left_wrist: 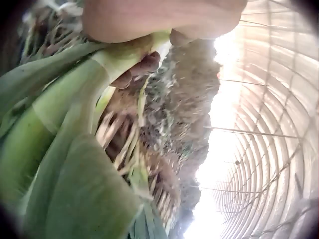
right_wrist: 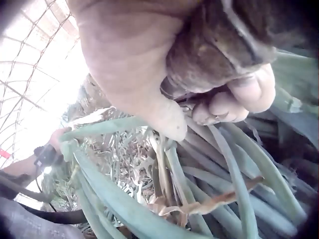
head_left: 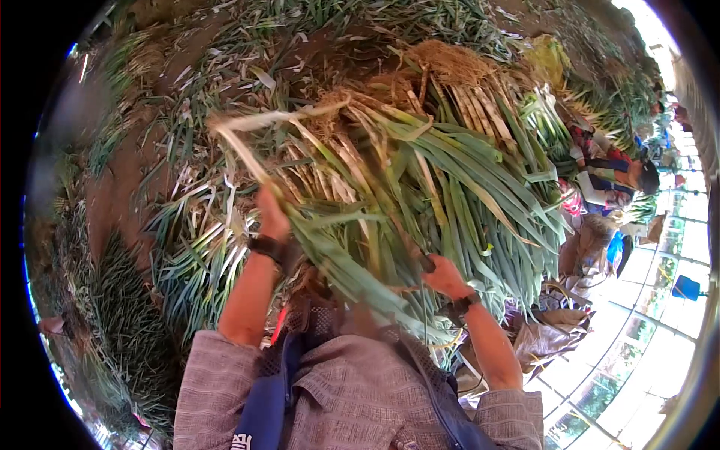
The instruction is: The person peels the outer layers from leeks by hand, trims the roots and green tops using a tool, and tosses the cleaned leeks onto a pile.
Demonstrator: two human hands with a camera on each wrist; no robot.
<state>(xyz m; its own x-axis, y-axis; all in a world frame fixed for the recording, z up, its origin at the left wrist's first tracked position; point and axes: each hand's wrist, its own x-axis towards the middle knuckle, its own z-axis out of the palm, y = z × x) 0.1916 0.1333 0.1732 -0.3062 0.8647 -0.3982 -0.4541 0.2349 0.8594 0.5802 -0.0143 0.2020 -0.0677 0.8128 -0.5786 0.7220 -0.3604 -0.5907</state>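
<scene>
My left hand (head_left: 274,217) grips a leek (head_left: 244,156) by its pale stalk; the root end points up and left, and the green leaves trail down to the right. In the left wrist view, fingers of the hand (left_wrist: 164,20) curl round the stalk above broad leaves (left_wrist: 75,149). My right hand (head_left: 448,279) stands lower right, over the leaves of the leek pile (head_left: 480,187). Its fingers are curled round a dark brown, wrapped-looking handle (right_wrist: 214,50), seen in the right wrist view beside the hand (right_wrist: 134,55). The handle's far end is unclear.
Leeks with brown roots (head_left: 450,64) lie in a heap ahead. Loose leaves and trimmings (head_left: 262,45) cover the ground beyond and to the left. Another person (head_left: 611,176) is at the right, near brown sheeting (head_left: 551,334). More greens (head_left: 124,330) lie at the left.
</scene>
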